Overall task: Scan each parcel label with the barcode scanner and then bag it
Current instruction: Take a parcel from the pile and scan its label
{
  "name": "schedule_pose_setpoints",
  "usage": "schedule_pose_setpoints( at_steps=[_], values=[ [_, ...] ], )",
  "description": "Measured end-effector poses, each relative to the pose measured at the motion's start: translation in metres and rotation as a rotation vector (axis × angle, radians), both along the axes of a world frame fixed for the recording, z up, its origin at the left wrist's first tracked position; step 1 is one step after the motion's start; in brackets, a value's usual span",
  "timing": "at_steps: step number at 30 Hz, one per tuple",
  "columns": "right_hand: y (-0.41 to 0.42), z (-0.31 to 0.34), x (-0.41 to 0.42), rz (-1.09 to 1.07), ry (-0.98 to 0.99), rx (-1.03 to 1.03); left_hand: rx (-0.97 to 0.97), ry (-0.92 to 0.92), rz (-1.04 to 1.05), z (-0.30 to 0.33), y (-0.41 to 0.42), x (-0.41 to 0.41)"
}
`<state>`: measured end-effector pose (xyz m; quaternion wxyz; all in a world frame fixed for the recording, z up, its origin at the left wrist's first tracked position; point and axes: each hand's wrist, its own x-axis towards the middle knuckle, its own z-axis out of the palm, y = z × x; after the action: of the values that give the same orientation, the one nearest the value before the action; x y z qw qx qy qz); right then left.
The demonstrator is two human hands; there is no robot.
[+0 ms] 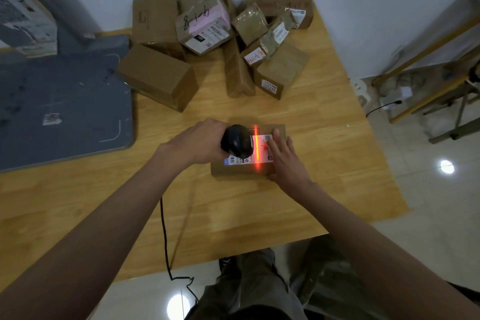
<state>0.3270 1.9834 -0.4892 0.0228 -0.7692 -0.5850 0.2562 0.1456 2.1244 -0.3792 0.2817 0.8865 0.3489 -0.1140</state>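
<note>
At about nine o'clock on your wooden table lies a grey flat board, its near corner hanging past the table's left side. Just right of it, at ten o'clock, a plain brown carton sits tilted toward you. Behind it, from eleven to one o'clock, the pile of unscanned parcels leans together against the wall, one with a pink-and-white label and handwriting on top.

Your left hand is curled round the grip of the black barcode scanner, holding it low over the parcel at the centre of the table. A black cable runs along the table toward six o'clock and drops over the near edge.

The scanner's red beam falls as a bright line across the white shipping label of the brown parcel, which lies flat in front of you, well apart from the pile.

Your right hand rests on the parcel's right side, fingers straight and pressing on the label's right edge, the thumb down by the near right corner.

At three o'clock, past the table, a yellow-framed stand is on the tiled floor.
</note>
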Motion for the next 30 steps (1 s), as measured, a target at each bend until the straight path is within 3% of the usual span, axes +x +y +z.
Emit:
schedule_pose_setpoints(
  at_steps=[20,22,25,27,30],
  values=[
    [-0.003,0.010,-0.001,-0.033,0.050,-0.029,-0.009,-0.018,0.112,-0.006,0.004,-0.005],
    [-0.005,0.008,0.000,-0.042,0.083,0.003,-0.081,-0.111,0.261,-0.009,0.002,-0.006],
    [-0.012,0.004,0.001,-0.091,0.194,0.080,-0.303,-0.289,0.695,-0.014,-0.003,-0.008],
    [-0.020,-0.001,0.000,-0.158,0.302,0.165,-0.350,-0.301,0.894,-0.023,-0.008,-0.010],
    [-0.029,-0.004,-0.007,-0.391,0.538,0.267,-0.487,-0.251,1.005,-0.037,-0.019,-0.013]
  ],
)
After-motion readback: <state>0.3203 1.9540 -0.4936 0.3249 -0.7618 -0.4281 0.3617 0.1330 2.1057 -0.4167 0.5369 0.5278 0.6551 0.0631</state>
